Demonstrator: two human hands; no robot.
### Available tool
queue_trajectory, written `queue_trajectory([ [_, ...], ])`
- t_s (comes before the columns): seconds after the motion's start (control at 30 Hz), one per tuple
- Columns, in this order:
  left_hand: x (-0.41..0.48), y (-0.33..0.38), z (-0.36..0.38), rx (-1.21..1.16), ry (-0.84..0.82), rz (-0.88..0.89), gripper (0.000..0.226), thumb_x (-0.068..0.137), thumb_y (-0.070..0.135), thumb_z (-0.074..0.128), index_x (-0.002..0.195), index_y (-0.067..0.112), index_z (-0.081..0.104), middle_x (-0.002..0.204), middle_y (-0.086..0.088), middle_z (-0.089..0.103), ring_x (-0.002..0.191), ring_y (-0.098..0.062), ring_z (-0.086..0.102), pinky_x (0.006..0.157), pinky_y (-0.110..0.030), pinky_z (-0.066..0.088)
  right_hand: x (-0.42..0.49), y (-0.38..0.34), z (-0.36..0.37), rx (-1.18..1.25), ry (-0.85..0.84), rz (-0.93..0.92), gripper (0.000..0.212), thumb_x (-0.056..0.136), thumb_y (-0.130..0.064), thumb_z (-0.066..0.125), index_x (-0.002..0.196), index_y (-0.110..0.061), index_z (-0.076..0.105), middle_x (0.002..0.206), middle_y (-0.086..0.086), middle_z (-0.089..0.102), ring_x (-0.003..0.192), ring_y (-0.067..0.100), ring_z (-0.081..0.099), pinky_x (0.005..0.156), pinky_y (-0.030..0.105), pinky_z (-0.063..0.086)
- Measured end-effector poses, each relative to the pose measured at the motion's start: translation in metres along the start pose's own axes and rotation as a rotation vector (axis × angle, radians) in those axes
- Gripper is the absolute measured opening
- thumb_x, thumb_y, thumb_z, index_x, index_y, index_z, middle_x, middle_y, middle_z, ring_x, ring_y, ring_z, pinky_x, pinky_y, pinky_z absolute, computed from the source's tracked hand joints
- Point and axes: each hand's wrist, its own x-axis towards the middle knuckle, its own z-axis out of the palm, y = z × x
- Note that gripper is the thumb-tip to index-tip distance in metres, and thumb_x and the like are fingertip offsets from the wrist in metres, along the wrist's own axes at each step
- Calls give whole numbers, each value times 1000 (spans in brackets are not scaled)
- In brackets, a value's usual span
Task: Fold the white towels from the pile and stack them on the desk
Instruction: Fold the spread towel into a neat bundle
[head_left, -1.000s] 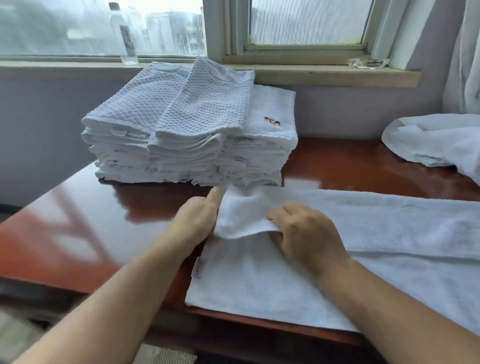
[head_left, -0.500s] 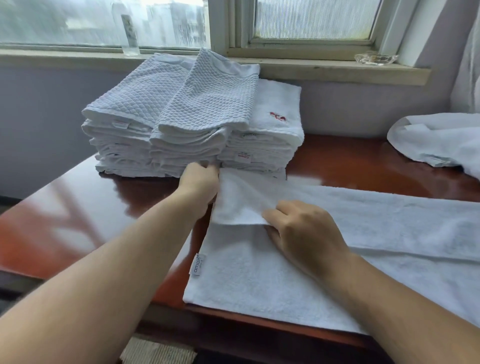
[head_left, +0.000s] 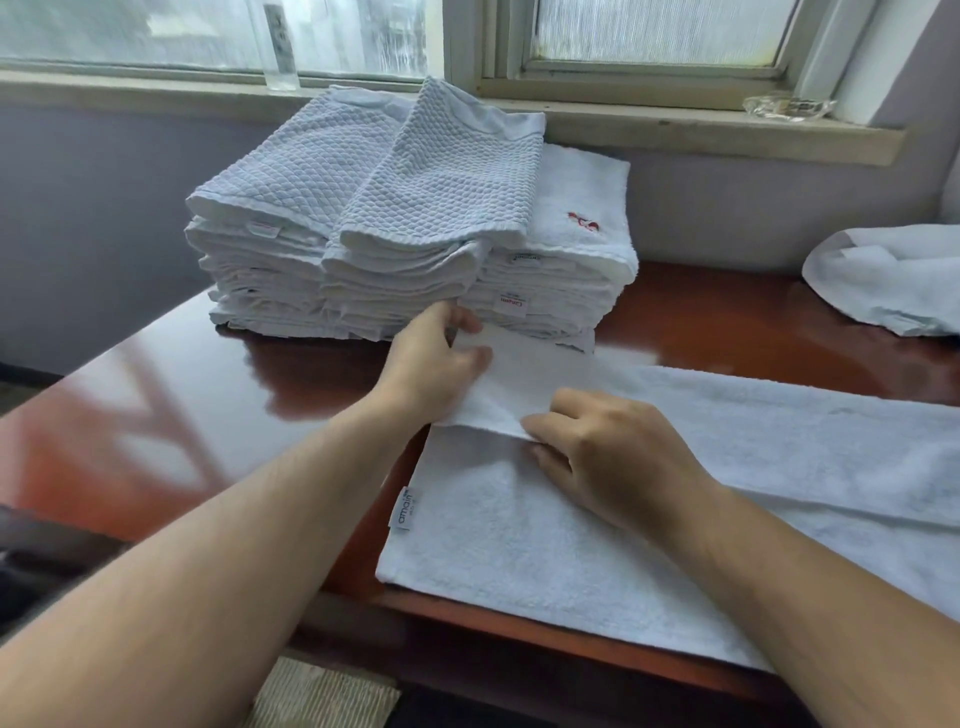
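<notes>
While the towel (head_left: 519, 535) lay on the counter (head_left: 171, 415), left hand (head_left: 434, 358) pinched its folded flap's 10 o'clock corner. Right hand (head_left: 608, 452), fingers curled, gripped the flap's near edge.

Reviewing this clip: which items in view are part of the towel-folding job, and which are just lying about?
Part of the job:
- flat towel, gripped by left hand and right hand
- stack of folded towels
- unfolded pile
- desk

Lying about:
- clear bottle on the sill
- glass dish on the sill
</notes>
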Motion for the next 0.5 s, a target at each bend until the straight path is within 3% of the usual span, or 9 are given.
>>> queue_trajectory([
  [0.1,2,-1,-3,101,14,75,15,85,25,75,96,28,66,87,9,61,81,-12,58,65,-14,40,0,-1,1,15,11,-8,14,95,-28,65,94,-17,75,82,1,63,71,27,62,52,32,47],
  [0.17,-1,-4,-4,176,10,109,11,86,28,74,94,29,67,84,12,61,82,-13,58,62,-7,36,-1,-2,5,59,-64,50,29,100,-42,55,109,-23,73,96,-2,62,88,23,59,69,35,49],
  [0.2,-3,-7,-5,220,-10,115,15,86,30,74,99,29,66,90,11,63,89,-14,59,68,-8,38,-2,-3,7,96,-116,88,36,100,-48,50,119,-26,70,104,-4,59,97,20,55,79,35,48],
  [0.3,-13,-20,-5,393,-70,93,46,85,39,75,125,29,56,123,0,57,116,-22,51,96,-33,44,-8,-2,12,159,-219,146,52,100,-57,42,142,-30,54,121,-6,50,113,16,43,99,35,39],
  [0.37,-20,-23,-7,418,-4,66,51,85,40,75,129,28,53,129,-2,53,121,-24,47,98,-38,43,-15,-2,13,203,-238,156,57,100,-57,39,150,-30,45,129,-8,45,119,13,37,106,34,34],
  [0.43,-28,-19,-11,425,79,150,46,85,32,75,127,24,57,126,-1,54,120,-25,46,99,-41,42,-22,-2,11,258,-207,168,53,99,-53,44,146,-29,48,130,-9,47,120,10,37,106,32,34],
  [0.5,-40,-12,-17,366,21,362,36,84,20,76,118,20,66,115,2,59,112,-21,51,98,-41,44,-26,-5,6,298,-146,170,39,97,-47,53,130,-27,59,123,-10,56,116,11,44,102,33,40],
])
